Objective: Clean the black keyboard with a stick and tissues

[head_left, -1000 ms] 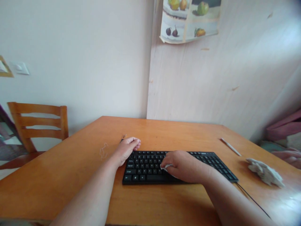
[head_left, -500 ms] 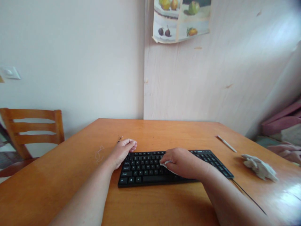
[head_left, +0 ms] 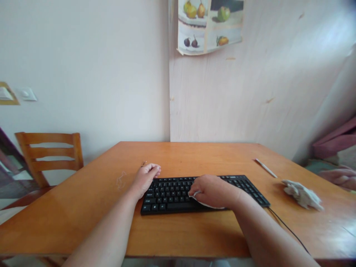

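A black keyboard (head_left: pixel 178 205) lies on the wooden table in front of me. My right hand (head_left: pixel 213 189) is closed on a white cloth or wipe (head_left: pixel 205 204), pressed over the middle keys; most of the wipe is hidden under my palm. My left hand (head_left: pixel 147 178) rests at the keyboard's upper left corner with its fingers curled together. What those fingers hold, if anything, cannot be seen. Just behind the left hand shows the tip of a small thin dark object (head_left: pixel 144 163), mostly hidden.
On the table's right side lie a crumpled greyish cloth (head_left: pixel 303 194) and a white pencil-like stick (head_left: pixel 265 168). The keyboard cable (head_left: pixel 289 230) runs toward the front right. Thin pale thread (head_left: pixel 121 180) lies left of my hand. A wooden chair (head_left: pixel 52 152) stands at the left.
The camera view has shifted slightly, with the table's front edge now showing. My right hand stays on the keys with the wipe, and my left hand stays at the corner.
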### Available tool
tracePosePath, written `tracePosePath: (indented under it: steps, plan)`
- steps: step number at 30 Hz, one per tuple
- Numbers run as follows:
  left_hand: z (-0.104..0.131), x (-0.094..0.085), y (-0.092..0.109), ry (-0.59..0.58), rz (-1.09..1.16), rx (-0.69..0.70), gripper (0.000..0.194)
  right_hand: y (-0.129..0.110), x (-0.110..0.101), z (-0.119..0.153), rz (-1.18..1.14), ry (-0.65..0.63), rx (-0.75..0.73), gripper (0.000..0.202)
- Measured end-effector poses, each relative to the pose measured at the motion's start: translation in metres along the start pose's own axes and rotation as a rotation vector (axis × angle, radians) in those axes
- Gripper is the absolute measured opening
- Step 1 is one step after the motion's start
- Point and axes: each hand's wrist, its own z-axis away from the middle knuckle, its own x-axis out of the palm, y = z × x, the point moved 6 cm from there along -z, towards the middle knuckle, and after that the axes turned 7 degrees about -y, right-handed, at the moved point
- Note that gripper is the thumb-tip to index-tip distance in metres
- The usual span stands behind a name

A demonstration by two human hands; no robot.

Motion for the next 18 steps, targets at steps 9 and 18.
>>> tracePosePath:
  steps: [9,18]
  plan:
    - [0.015,-0.019,0.014,0.234,-0.211,0.058,0.034,0.003,0.001,-0.004,0.012,0.010,0.081,0.037]
    - [0.102,-0.016,0.021,0.278,-0.610,-0.002,0.048,-0.001,0.008,0.000,0.089,0.061,0.185,0.033]
